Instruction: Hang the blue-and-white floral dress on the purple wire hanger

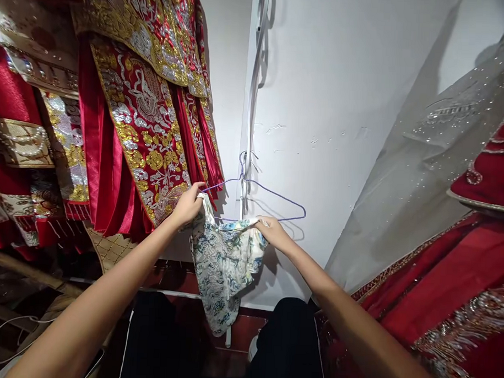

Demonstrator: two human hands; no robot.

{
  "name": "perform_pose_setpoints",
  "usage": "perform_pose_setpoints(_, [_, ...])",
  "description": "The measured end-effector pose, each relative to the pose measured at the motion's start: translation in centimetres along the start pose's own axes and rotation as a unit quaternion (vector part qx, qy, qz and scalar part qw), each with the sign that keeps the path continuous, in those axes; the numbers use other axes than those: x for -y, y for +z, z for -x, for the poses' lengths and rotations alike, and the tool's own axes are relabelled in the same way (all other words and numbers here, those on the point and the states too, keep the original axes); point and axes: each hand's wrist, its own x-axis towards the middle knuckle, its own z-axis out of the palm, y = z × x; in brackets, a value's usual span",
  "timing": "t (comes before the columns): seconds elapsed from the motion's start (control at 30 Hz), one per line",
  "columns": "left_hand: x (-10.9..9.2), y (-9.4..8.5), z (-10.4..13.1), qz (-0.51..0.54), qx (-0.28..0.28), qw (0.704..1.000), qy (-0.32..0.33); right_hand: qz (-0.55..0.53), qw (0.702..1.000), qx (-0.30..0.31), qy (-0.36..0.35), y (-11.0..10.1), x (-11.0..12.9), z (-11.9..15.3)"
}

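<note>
A purple wire hanger (pixel 276 195) hangs by its hook from a white metal upright against the wall. From its left side droops a floral top (pixel 227 265), white with blue, green and yellow print. My left hand (pixel 188 204) is closed at the hanger's left end, gripping the strap of the top there. My right hand (pixel 273 232) pinches the top's upper right edge, just below the hanger's lower bar. The hanger's right arm is bare. The garment's lower part hangs loose above the floor.
Red embroidered gowns (pixel 155 119) with gold and silver hang close on the left. A sheer sparkly veil (pixel 427 140) and red beaded dresses (pixel 451 273) crowd the right. Behind the white upright (pixel 252 95) is a white wall (pixel 317 92). My dark-trousered knees are below.
</note>
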Motion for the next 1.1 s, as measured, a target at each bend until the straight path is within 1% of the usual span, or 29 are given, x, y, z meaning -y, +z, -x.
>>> perform_pose_setpoints(0.07, [0.5,-0.3,-1.4,-0.022,0.037,0.999,0.015,0.019,1.000,-0.003,-0.010,0.3,0.1,0.4])
perform_pose_setpoints(0.1, [0.8,-0.5,-1.8,-0.033,0.061,0.997,0.026,0.041,0.999,-0.021,-0.010,0.2,0.0,0.6])
perform_pose_setpoints(0.13, [1.1,-0.7,-2.0,-0.044,0.082,0.995,0.036,0.066,0.996,-0.053,-0.007,-0.2,-0.3,0.9])
perform_pose_setpoints(0.17, [1.5,-1.0,-2.1,-0.056,0.097,0.993,0.044,0.092,0.991,-0.099,-0.002,-0.9,-0.7,1.2])
perform_pose_setpoints(0.27, [2.3,-1.8,-1.9,-0.089,0.110,0.988,0.066,0.148,0.957,-0.250,0.022,-4.1,-2.2,1.5])
perform_pose_setpoints(0.3, [2.5,-2.0,-1.9,-0.095,0.114,0.986,0.071,0.160,0.945,-0.283,0.035,-5.4,-2.7,1.4])
perform_pose_setpoints(0.33, [2.6,-2.2,-1.9,-0.097,0.121,0.985,0.075,0.167,0.940,-0.294,0.050,-6.7,-3.0,1.1])
perform_pose_setpoints(0.37, [2.6,-2.3,-2.0,-0.093,0.131,0.984,0.078,0.165,0.943,-0.281,0.065,-8.0,-3.3,0.7])
perform_pose_setpoints(0.43, [2.5,-2.4,-2.0,-0.070,0.146,0.984,0.077,0.139,0.963,-0.212,0.087,-9.9,-3.5,-0.2])
perform_pose_setpoints(0.47, [2.3,-2.5,-1.9,-0.054,0.151,0.984,0.075,0.126,0.970,-0.184,0.095,-10.4,-3.5,-0.6])
perform_pose_setpoints(0.5, [2.1,-2.5,-1.9,-0.037,0.152,0.985,0.074,0.117,0.972,-0.176,0.102,-10.7,-3.4,-1.0])
perform_pose_setpoints(0.53, [1.9,-2.6,-1.8,-0.019,0.153,0.985,0.072,0.115,0.969,-0.190,0.108,-10.8,-3.3,-1.3])
perform_pose_setpoints(0.6, [1.5,-2.7,-1.5,0.016,0.154,0.986,0.066,0.130,0.952,-0.254,0.110,-10.7,-3.3,-1.7])
perform_pose_setpoints(0.63, [1.3,-2.8,-1.4,0.034,0.157,0.985,0.060,0.138,0.946,-0.275,0.105,-10.5,-3.4,-1.8])
perform_pose_setpoints(0.67, [1.2,-2.9,-1.4,0.050,0.160,0.985,0.052,0.143,0.945,-0.278,0.098,-10.4,-3.5,-1.9])
perform_pose_setpoints(0.77, [1.0,-3.4,-1.8,0.089,0.169,0.982,0.016,0.140,0.959,-0.232,0.084,-10.5,-3.8,-1.7])
perform_pose_setpoints(0.83, [1.0,-3.8,-2.3,0.091,0.139,0.986,0.003,0.110,0.969,-0.203,0.082,-11.0,-3.4,-1.2])
perform_pose_setpoints(0.87, [1.0,-4.0,-2.5,0.075,0.108,0.991,0.005,0.079,0.976,-0.182,0.087,-11.3,-3.0,-0.9])
perform_pose_setpoints(0.93, [0.7,-4.2,-2.7,0.015,0.039,0.999,0.012,-0.032,0.988,-0.103,0.112,-11.6,-1.8,-0.3])
perform_pose_setpoints(0.97, [0.3,-4.2,-2.6,-0.019,0.016,1.000,0.010,-0.105,0.985,-0.055,0.127,-11.6,-1.2,-0.2])
perform_pose_setpoints(1.0, [-0.1,-4.0,-2.6,-0.049,0.004,0.999,0.001,-0.178,0.974,-0.015,0.139,-11.3,-0.5,-0.2])
perform_pose_setpoints(1.03, [-0.6,-3.6,-2.5,-0.071,0.000,0.997,-0.015,-0.236,0.961,0.009,0.144,-10.8,0.0,-0.3])
perform_pose_setpoints(1.07, [-1.2,-3.2,-2.4,-0.085,0.000,0.996,-0.034,-0.271,0.953,0.006,0.136,-10.2,0.5,-0.6])
perform_pose_setpoints(1.1, [-1.8,-2.7,-2.3,-0.096,-0.002,0.994,-0.055,-0.285,0.951,-0.015,0.118,-9.4,0.8,-1.0])
